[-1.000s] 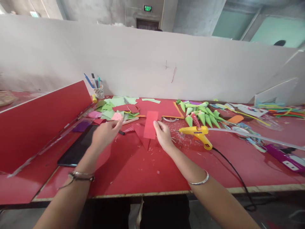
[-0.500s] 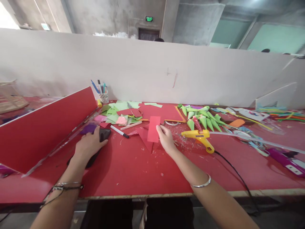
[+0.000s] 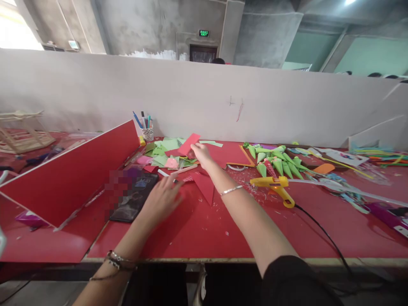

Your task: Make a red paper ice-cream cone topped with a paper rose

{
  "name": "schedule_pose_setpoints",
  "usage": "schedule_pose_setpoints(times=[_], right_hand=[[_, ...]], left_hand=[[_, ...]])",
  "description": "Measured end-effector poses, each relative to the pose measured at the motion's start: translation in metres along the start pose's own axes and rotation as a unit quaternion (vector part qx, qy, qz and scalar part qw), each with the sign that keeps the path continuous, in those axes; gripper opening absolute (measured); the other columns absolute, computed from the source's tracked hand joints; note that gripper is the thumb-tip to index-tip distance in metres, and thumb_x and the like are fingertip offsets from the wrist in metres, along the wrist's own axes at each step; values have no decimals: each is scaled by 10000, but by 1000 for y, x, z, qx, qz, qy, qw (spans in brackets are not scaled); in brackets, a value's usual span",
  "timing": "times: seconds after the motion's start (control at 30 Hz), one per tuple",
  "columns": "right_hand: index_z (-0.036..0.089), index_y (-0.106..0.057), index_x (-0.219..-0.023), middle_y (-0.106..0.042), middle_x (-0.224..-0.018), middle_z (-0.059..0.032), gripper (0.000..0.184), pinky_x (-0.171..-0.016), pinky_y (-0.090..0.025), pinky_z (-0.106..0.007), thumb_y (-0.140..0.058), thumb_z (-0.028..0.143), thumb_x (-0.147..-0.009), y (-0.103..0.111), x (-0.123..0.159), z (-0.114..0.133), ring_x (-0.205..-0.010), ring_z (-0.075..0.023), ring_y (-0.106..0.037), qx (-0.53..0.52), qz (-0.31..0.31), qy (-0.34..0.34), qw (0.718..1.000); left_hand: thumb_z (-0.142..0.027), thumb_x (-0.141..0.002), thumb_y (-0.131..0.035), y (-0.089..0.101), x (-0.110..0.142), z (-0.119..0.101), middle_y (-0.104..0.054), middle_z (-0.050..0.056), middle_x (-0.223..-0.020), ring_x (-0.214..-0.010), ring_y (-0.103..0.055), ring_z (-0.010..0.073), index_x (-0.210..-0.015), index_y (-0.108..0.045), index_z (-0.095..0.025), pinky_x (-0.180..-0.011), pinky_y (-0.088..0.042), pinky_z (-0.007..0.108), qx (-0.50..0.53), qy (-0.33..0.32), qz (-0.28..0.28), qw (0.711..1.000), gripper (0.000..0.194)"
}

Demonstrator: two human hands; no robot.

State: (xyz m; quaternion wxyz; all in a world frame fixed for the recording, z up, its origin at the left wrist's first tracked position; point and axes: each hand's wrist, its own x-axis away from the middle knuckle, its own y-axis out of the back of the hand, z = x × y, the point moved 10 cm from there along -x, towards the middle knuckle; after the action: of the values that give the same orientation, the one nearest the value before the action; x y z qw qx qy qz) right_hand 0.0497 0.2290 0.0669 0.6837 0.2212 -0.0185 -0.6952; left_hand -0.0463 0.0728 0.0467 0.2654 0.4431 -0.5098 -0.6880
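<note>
Right hand: I'm watching it pinching card by 1 end, likely leaving its face clear.
Left hand: hanging loosely open, marker lying beyond.

Room between forearms, glue gun rightward

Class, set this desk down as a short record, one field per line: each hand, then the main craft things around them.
Right hand: grips a flat, rectangular red paper piece
Left hand: blurred, near a white marker with a black end; contact unclear
Beside left hand: black, flat, rectangular device
Right of right forearm: yellow plastic glue gun with a black cord
Beyond glue gun: heaped green paper cones
Back left: white patterned cup of pens
</note>
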Motion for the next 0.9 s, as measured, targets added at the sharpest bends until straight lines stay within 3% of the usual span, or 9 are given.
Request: schedule_pose_setpoints(times=[0.07, 0.17, 0.3, 0.5, 0.63, 0.9], right_hand=[[177, -514, -803, -594, -672, 1, 219, -542, -412, -211, -296, 178, -822, -7, -12, 1, -570, -93, -547, 31, 18, -2, 999], [171, -525, -914, -623, -839, -49, 204, -637, -428, -246, -351, 159, -809, -4, -3, -7, -739, -128, -582, 107, 54, 4, 993], [170, -555, -931, -601, -975, -105, 219, -756, -401, -322, -548, 260, -732, 11, 42, -22, -904, -218, -547, 230, 112, 29, 966], [139, -528, -1037, -515, -1130, -179, 613, -858, -347, -387, -694, 480, -556, 15, 96, -32, -1075, -327, -441, 358, 179, 41, 916], [101, -453, -1138, -434, -1218, -222, 753, -864, -344, -409, -649, 554, -569, 6, 103, -32, -1144, -358, -376, 405, 190, 33, 894], [96, -503, -1055, -526, -1102, -185, 598, -789, -406, -373, -625, 494, -626, -2, 107, -18, -1045, -311, -474, 459, 171, 50, 870]], left_hand=[[-280, -815, -420, -10, 3, -27, -453, 106, -1184, -1040, -448, 254, -1073, -530, -204, -853, -401, 369, 40, -57, 38, 997, 290], [-250, -837, -376, -20, 9, -44, -459, 106, -1167, -1046, -443, 244, -1107, -508, -206, -859, -401, 381, 73, -81, 61, 992, 303], [-251, -839, -378, -26, 9, -42, -478, 95, -1109, -1022, -447, 226, -1108, -497, -199, -864, -401, 368, 110, -79, 63, 989, 299], [-221, -832, -377, -28, 7, -42, -488, 90, -1092, -1017, -458, 214, -1114, -476, -188, -877, -395, 361, 133, -88, 50, 986, 300], [-224, -838, -373, -29, 8, -41, -503, 89, -1068, -989, -477, 210, -1112, -464, -174, -862, -406, 357, 139, -92, 39, 985, 293], [-212, -824, -392, -27, 7, -38, -518, 91, -1051, -999, -475, 221, -1079, -476, -162, -853, -413, 361, 141, -88, 23, 986, 273]])
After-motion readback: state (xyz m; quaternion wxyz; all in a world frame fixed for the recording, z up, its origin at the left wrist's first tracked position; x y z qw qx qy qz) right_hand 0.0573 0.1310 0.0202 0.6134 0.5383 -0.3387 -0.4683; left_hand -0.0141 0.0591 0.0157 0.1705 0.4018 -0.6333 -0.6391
